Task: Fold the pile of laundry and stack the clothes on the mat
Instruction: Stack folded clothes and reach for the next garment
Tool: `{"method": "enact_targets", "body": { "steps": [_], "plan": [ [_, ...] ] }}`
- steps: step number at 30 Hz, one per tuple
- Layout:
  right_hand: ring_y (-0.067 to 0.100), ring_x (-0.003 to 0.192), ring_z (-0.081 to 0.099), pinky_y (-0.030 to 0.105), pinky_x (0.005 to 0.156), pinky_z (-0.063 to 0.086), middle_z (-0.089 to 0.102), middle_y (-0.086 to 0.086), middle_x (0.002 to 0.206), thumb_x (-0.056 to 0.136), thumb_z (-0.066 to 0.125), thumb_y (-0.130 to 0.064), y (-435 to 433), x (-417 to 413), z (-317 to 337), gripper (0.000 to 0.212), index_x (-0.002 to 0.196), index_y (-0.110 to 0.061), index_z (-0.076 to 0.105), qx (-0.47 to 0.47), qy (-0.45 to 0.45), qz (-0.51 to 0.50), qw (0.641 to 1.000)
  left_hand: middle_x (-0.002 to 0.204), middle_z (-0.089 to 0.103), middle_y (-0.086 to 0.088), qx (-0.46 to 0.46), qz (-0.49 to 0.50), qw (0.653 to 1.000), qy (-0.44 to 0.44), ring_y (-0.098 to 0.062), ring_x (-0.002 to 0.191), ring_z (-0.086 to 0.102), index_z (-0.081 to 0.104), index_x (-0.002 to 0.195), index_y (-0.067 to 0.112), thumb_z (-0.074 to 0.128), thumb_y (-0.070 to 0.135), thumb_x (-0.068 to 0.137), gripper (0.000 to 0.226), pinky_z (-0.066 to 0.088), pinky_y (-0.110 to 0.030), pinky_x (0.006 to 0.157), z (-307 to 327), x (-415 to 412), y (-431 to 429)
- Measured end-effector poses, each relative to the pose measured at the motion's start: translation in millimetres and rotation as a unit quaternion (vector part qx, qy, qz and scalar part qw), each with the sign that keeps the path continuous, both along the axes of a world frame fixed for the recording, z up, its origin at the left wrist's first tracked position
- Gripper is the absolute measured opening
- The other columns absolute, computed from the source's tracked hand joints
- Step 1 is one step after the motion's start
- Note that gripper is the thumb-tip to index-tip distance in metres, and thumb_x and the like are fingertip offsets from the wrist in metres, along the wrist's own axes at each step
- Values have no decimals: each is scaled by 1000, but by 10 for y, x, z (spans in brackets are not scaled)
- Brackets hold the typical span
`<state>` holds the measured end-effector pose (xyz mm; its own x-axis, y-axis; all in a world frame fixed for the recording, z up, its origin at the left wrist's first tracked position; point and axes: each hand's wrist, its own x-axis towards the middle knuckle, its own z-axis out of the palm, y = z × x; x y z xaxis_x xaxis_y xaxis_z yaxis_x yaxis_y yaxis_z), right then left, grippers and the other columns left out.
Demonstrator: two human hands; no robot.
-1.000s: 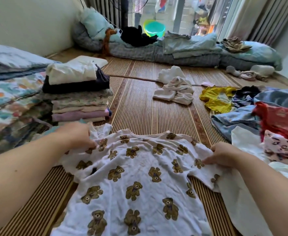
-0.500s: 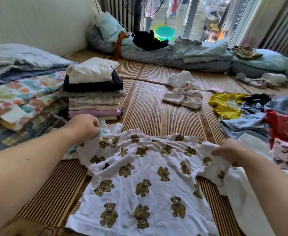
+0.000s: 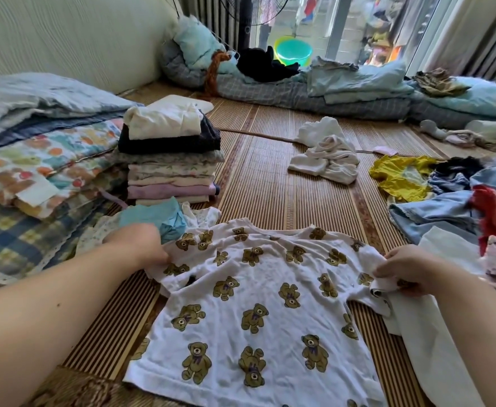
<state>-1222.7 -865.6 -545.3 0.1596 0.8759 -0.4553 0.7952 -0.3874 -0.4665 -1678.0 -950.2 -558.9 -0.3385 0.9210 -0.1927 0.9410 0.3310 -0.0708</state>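
Fingers of my left hand [image 3: 141, 245] pinch one sleeve of the bear-print shirt [image 3: 255, 312], my right hand [image 3: 402, 268] grips the other; shirt lies flat on the mat [image 3: 270, 177], folded stack [image 3: 170, 154] at 11 o'clock, unfolded pile [image 3: 458, 201] at 2 o'clock

The bear-print shirt [image 3: 258, 312] under my fingers [image 3: 160, 255] is thin, matt knit cloth, softly creased all over. It lies on a woven mat [image 3: 264, 183] of fine ribbed straw-like strips with a dull sheen, beside a folded stack [image 3: 171, 155] of soft matt fabrics. At the back, the green basin [image 3: 293, 51] looks like smooth, glossy plastic, and the quilts [image 3: 35, 160] on my left are printed cotton-like cloth, slightly puffy.
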Motion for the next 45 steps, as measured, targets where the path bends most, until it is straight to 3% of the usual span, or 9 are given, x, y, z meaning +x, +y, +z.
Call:
{"method": "enact_targets", "body": {
  "steps": [9,12,19,22,26,29,32,36,45],
  "plan": [
    [26,60,54,27,50,48,57,16,70,76,78,-5,3,30,17,17,85,4,67,23,16,-25,999,59,55,4,14,-29,999,1,-11,56,51,59,59,21,55,41,94,40,33,-28,46,375,-60,-112],
    [26,58,56,28,51,50,58,17,69,78,76,-4,17,64,17,16,86,4,65,19,42,-45,998,66,63,5,57,-38,998,5,-10,62,57,72,79,18,51,39,98,36,42,-29,50,497,-41,-146],
    [17,40,49,21,35,41,56,16,67,86,68,-4,25,-95,176,10,91,1,60,33,151,-61,986,71,53,-7,174,9,949,-262,-19,64,46,60,78,6,47,20,94,25,33,-32,56,666,392,20],
    [17,49,57,22,38,46,61,17,80,88,64,-3,42,-306,281,12,99,0,61,16,245,-51,968,81,61,-11,132,11,932,-337,-21,70,59,57,84,6,42,18,99,24,46,-31,61,665,758,283],
    [24,74,68,25,50,54,64,18,101,87,65,-6,59,-652,324,17,101,-12,57,-41,350,18,936,94,71,-16,-41,50,828,-556,-29,77,73,59,101,9,48,38,100,31,59,-38,66,535,1210,554],
    [24,76,70,27,55,54,69,16,95,88,65,-10,137,-720,211,18,106,-11,62,-53,328,46,942,101,71,-13,-85,-22,876,-474,-23,75,71,60,109,13,47,42,99,33,58,-37,70,351,1303,723],
    [20,79,65,26,54,49,66,11,95,86,68,-9,294,-635,-14,19,101,-5,58,63,156,-1,986,102,66,-8,-19,-92,964,-250,-20,86,65,61,119,9,52,35,98,34,53,-31,74,195,1204,905],
    [18,69,57,27,53,43,63,8,85,75,82,-25,437,-592,-238,31,90,-7,61,58,-18,21,998,105,66,-7,-67,-108,988,-89,-23,93,63,62,112,8,63,34,91,34,52,-32,78,55,1140,1056],
    [16,61,52,27,48,35,60,5,73,76,80,-20,681,-287,-147,20,75,-11,62,92,22,9,995,85,68,-9,-87,-59,971,-214,-18,62,57,68,99,4,67,28,89,26,46,-25,52,122,1124,1528]
  ]
}}
